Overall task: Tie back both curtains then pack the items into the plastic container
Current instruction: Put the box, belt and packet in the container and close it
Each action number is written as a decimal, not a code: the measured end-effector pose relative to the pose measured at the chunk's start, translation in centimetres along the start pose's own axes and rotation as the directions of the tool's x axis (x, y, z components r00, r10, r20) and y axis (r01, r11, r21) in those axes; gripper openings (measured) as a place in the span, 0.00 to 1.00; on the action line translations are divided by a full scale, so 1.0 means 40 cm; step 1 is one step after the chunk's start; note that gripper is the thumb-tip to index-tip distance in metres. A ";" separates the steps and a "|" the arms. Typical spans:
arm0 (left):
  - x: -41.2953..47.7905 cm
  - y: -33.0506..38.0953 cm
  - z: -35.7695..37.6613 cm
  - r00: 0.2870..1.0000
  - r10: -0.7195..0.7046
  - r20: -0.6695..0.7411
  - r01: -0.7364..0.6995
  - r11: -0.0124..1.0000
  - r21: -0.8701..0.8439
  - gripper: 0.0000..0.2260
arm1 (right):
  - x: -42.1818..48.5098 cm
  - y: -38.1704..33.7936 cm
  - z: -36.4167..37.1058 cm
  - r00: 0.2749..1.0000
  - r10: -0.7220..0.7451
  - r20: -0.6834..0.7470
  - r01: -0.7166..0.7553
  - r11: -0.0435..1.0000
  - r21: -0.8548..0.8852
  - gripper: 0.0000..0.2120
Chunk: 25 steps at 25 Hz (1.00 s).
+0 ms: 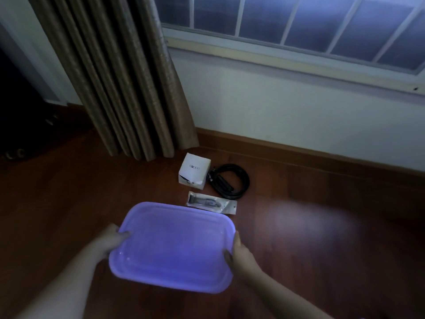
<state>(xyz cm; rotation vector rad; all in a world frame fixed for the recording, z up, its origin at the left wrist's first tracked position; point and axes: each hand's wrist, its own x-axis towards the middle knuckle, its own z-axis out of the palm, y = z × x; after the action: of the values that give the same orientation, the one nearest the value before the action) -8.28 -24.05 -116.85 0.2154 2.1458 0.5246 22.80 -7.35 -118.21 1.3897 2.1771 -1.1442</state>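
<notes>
So packing hasn't really started yet. The purple plastic container (171,247) has its lid on and is held just above the wooden floor (310,238), at about 6 o'clock in the view. All three items sit loose on the floor past its far edge: a small white box (194,170) at roughly 12 o'clock from the container, a coiled black cable (230,180) just beside the box at 1 o'clock, and a clear packet (211,202) with something dark inside, lying nearly against the container's far rim.

Curtain-wise, only one brown curtain (128,77) shows, off at 11 o'clock beside the window (287,21). It hangs gathered in folds, but I can't see any tie on it, so can't tell if that part is done. The other curtain is out of view.

Hands: the left hand (112,241) has its grip closed on the container's 9 o'clock edge, thumb on top of the lid. The right hand (239,254) clamps the 3 o'clock edge, thumb hooked over the rim. Both forearms reach in from the bottom corners, angled inward.

My guess is the lid needs to come off next before anything goes in.
</notes>
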 end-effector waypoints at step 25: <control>-0.195 0.060 0.595 0.239 0.905 0.352 -0.814 -0.012 0.581 0.35 | -0.032 0.394 0.025 0.913 -0.360 -0.192 0.402 0.876 0.266 0.46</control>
<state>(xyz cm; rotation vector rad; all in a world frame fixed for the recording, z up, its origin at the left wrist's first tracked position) 15.43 -17.67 -122.29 2.1896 1.9484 0.3427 36.92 -5.62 -125.22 1.2046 2.5396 -1.6238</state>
